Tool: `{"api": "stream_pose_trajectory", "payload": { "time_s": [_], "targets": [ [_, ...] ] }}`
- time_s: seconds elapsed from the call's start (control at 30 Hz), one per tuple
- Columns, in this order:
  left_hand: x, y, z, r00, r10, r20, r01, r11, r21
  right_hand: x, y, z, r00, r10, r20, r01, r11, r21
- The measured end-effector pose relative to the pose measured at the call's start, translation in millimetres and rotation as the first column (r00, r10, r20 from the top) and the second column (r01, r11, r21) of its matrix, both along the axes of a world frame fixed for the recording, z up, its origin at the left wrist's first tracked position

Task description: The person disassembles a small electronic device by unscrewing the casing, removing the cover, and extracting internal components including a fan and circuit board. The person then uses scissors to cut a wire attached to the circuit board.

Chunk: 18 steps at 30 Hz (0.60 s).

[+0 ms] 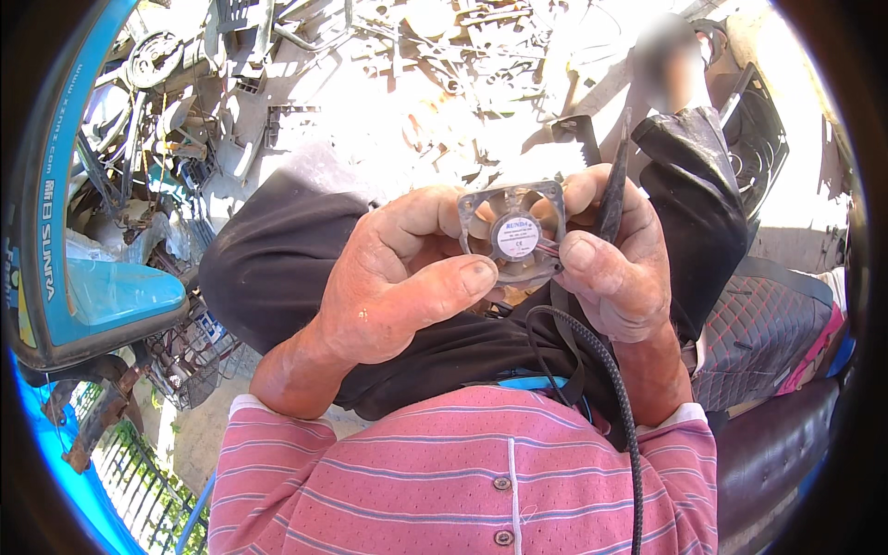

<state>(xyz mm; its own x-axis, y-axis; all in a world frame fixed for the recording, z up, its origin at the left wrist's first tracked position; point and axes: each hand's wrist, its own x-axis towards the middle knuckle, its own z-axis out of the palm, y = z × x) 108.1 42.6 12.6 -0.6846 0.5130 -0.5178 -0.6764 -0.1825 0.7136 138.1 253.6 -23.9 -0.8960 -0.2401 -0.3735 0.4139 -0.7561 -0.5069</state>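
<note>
Grey plastic, far side hidden: the square fan (515, 237) sat pinched, left hand (393, 282) at nine o'clock, right hand (624, 277) at three gripping a tapered tool (614, 196).

1. I can't read the small print on the fan (514, 211).
2. The right hand (629, 261) hides where its wires (548, 248) run.
3. A blur masks what lies past the right trouser leg (696, 162).
4. Glare washes out some scrap parts (398, 55) for me.
5. My lower edge crops the striped shirt (416, 499).
</note>
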Motion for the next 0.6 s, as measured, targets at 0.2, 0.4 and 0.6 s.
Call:
{"api": "stream_pose_trajectory", "payload": {
  "time_s": [0.2, 0.4, 0.6],
  "targets": [
    [-0.2, -1.6, -0.8, 1.000, -0.002, 0.010, 0.001, 1.000, 0.019, -0.6, -0.1, 1.8, 1.000, 0.015, 0.019, -0.015, 1.000, -0.022],
    [0.0, -2.0, -0.5, 1.000, -0.007, 0.003, 0.007, 1.000, 0.015, 1.5, 1.5, -3.0, 1.000, 0.023, 0.004, -0.023, 0.999, 0.028],
    [2.1, -1.7, 0.7, 0.999, 0.041, -0.003, -0.041, 0.998, -0.037, 2.1, -0.9, -1.3, 0.999, 0.024, 0.042, -0.027, 0.996, 0.083]
  ]
}}
